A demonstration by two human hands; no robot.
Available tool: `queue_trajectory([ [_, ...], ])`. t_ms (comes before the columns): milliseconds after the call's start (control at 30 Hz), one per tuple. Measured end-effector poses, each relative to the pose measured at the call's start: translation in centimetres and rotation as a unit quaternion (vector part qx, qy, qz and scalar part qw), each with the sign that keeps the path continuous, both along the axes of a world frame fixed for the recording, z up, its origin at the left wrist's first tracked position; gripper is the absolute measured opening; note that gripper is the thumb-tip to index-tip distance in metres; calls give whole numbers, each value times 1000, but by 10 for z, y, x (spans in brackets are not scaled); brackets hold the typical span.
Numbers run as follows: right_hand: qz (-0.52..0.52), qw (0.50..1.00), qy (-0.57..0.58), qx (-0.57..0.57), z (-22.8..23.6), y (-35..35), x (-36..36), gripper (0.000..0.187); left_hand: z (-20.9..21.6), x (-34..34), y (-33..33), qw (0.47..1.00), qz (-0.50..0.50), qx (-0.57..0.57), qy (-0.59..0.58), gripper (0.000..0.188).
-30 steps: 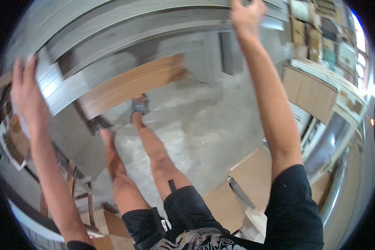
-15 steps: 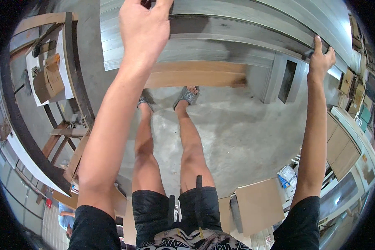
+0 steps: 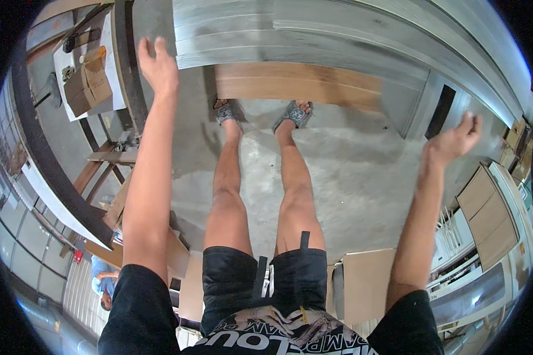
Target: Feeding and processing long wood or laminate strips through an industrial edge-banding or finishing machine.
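Long grey streaked panels (image 3: 225, 35) lie stacked across the top of the view, in front of my feet. My left hand (image 3: 159, 68) hangs in the air just beyond the left end of the stack, fingers apart and holding nothing. On the other side my right hand (image 3: 454, 141) is held off the near edge of the panels, its fingers loosely bent with nothing in them. Under the stack a brown wooden beam (image 3: 296, 83) lies just ahead of my sandals. Near the right hand, a grey upright piece with a dark slot (image 3: 441, 111) stands below the panels.
A dark-framed table (image 3: 92, 198) stands at the left, with an opened cardboard box (image 3: 89, 89) near it. Cardboard sheets (image 3: 367, 284) are behind me. A pale cabinet-like unit (image 3: 503, 248) fills the right side. Another person (image 3: 103, 284) is at the lower left.
Both hands have let go of the grey panels. The left has swung out left, the right has come back toward me, and the view has shifted.
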State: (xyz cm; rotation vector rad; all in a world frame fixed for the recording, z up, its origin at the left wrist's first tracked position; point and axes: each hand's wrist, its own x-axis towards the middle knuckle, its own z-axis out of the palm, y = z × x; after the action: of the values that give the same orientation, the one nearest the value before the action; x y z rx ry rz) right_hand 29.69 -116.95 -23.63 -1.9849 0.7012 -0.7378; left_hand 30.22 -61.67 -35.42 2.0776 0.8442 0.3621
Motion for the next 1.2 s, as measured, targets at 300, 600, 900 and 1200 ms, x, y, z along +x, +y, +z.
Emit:
queue_trajectory([
  [300,-132,741,258,606,-168,123,-54,53,-92,-40,44,942,-79,-181,272,74],
  [600,3,754,198,626,-200,156,-20,71,-111,-39,24,936,-13,-252,245,97],
  [900,7,760,235,606,-193,132,-33,96,-84,-26,18,885,-18,-412,215,85],
  [1200,61,752,192,628,-212,160,-54,116,-126,-30,77,833,72,-506,214,87],
])
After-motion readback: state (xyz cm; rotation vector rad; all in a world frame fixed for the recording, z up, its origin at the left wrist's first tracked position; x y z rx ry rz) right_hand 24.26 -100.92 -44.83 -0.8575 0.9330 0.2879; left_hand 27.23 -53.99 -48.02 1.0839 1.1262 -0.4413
